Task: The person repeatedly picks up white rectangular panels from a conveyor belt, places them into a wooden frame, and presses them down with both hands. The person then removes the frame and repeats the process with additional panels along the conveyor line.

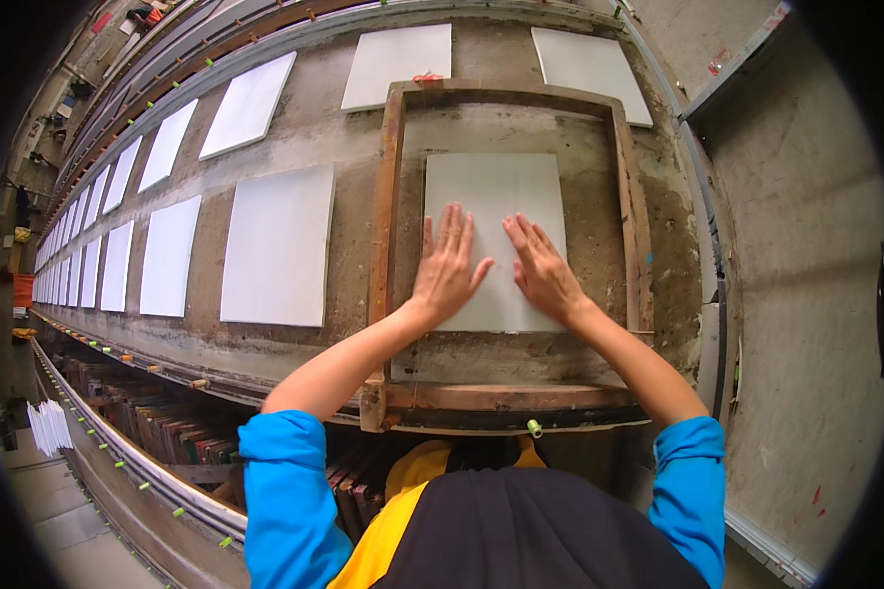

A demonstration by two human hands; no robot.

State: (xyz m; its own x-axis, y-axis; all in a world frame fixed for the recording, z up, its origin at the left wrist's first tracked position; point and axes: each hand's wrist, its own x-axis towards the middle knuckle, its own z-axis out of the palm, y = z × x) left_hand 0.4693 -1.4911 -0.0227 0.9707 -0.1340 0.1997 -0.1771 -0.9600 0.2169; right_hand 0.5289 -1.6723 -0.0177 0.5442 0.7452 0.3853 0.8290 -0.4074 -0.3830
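Observation:
Both my hands are spread over a white rectangular sheet (494,182) that lies inside a worn wooden frame (501,397). My left hand (447,260) lies flat near the sheet's left side, its fingers pointing away from me and the thumb out to the right. Opposite it, my right hand (540,267) rests with straight fingers on the right half, angled inward. Neither hand holds anything. The frame surrounds the sheet on all sides, with bare tabletop showing between them. An orange-red object (427,78) sits at the frame's far edge.
More white sheets (278,245) lie in two rows along the long stained table (354,344), running off to the left. Green and orange pegs (534,428) line its near edge. Below stand many wooden frames (167,417). A concrete floor (805,294) extends on the right.

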